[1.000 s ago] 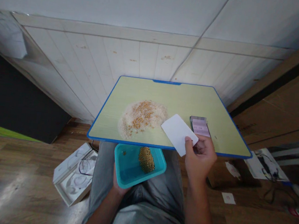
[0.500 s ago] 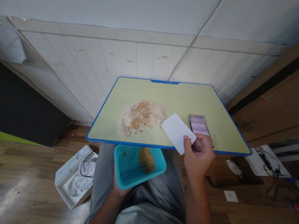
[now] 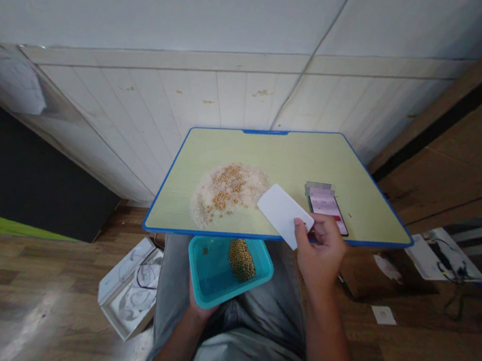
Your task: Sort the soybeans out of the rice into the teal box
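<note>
My left hand [image 3: 201,308] grips a teal plastic tub [image 3: 215,281] from below, holding it over my lap under the table's near edge. Its fingers are mostly hidden. A heap of small greenish-brown beans [image 3: 241,260] lies in the tub's right part, with a few loose ones at the left. Between thumb and fingers my right hand [image 3: 323,247] pinches a white card [image 3: 284,210], tilted above the table. The card's left corner is close to a pile of white rice grains [image 3: 208,194], with yellow-brown beans [image 3: 226,190] lying on top.
A phone [image 3: 328,210] lies on the blue-edged folding table [image 3: 298,152], just beyond my right hand. An open white box [image 3: 131,290] stands on the floor at left. A cardboard box [image 3: 365,277] and cables [image 3: 443,260] are at right. The wall is behind the table.
The view has tilted and shifted slightly. The card has moved a little left relative to the phone, still in my right hand. The tub stays in my left hand.
</note>
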